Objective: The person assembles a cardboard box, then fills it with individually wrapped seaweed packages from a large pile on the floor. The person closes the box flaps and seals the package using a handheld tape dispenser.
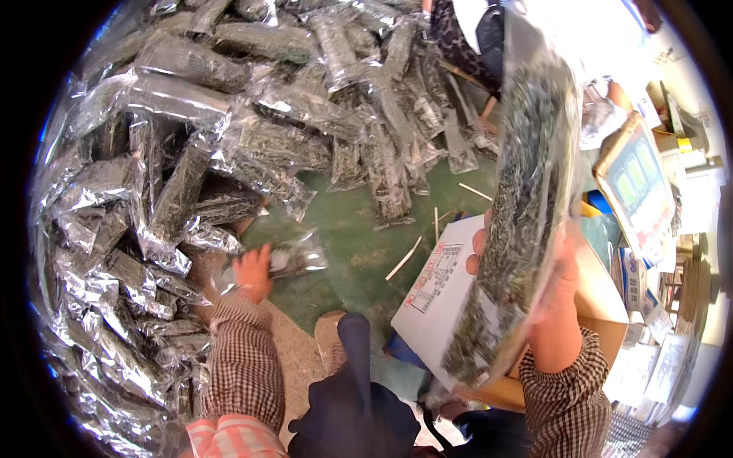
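In my right hand is a long clear plastic bag packed with dark green dried plant matter. It stands tilted close to the camera, my fingers wrapped around its lower half, above an open carton. My left hand reaches down at the edge of the pile and grips across a similar plastic package low over the green floor; part of that package is hidden under my fingers. Many more filled bags lie heaped ahead and to the left.
The carton's white side bears printing. Thin pale sticks lie on the green floor. A framed panel, small boxes and stacked papers stand at right. Part of another person in patterned clothing shows at the top.
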